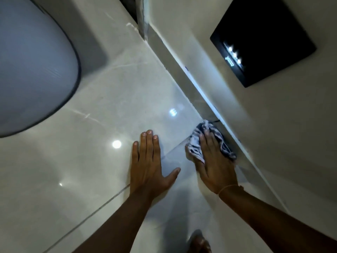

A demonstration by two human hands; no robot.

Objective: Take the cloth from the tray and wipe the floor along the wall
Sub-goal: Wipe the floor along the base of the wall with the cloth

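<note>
A crumpled blue-and-white striped cloth (pixel 196 143) lies on the glossy pale tiled floor (pixel 113 99), right against the grey skirting (pixel 184 79) at the foot of the wall (pixel 273 125). My right hand (pixel 215 165) presses flat on the cloth, fingers over it, a thin band at the wrist. My left hand (pixel 148 161) rests palm down on the bare tile just left of the cloth, fingers spread and holding nothing. No tray is in view.
A large white rounded fixture with a dark rim (pixel 31 66) fills the upper left. A black panel with small lights (pixel 262 39) is mounted on the wall. A dark doorway gap (pixel 135 8) sits at the top. My foot (pixel 199 242) shows at the bottom edge.
</note>
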